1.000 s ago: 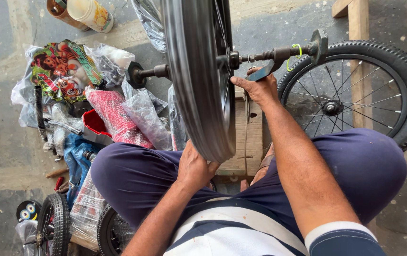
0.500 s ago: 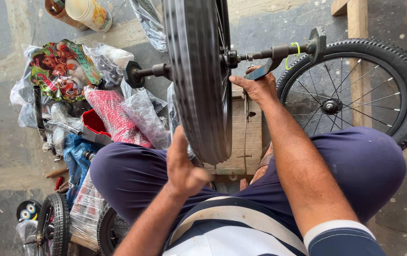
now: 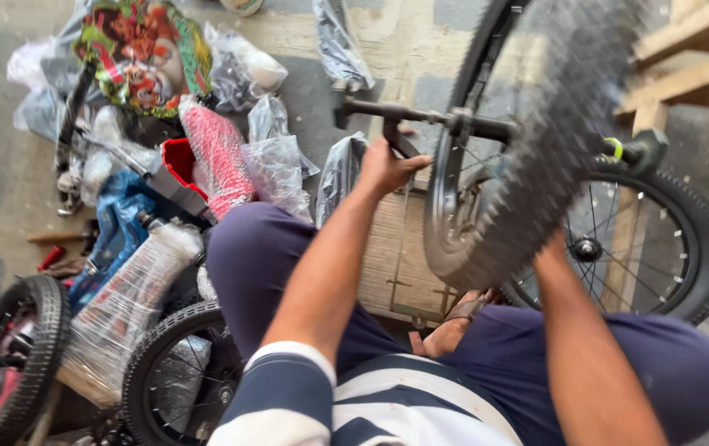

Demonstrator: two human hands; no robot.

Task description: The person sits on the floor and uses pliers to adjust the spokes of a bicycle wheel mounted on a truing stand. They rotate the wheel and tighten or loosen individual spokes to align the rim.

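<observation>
The left hand (image 3: 387, 169) grips a dark axle (image 3: 421, 116) beside the knobbly bicycle wheel (image 3: 528, 140); the right hand is hidden behind that wheel.

Single head cam, looking steeply down over my chest and lap, tilted a bit. Close range: my left hand (image 3: 387, 169) and the bike wheel (image 3: 528, 149) fill the frame, floor (image 3: 7, 206) beyond.

We see a big black bike wheel (image 3: 528, 149) standing upright, with a dark axle rod (image 3: 421, 114) sticking out left.
</observation>
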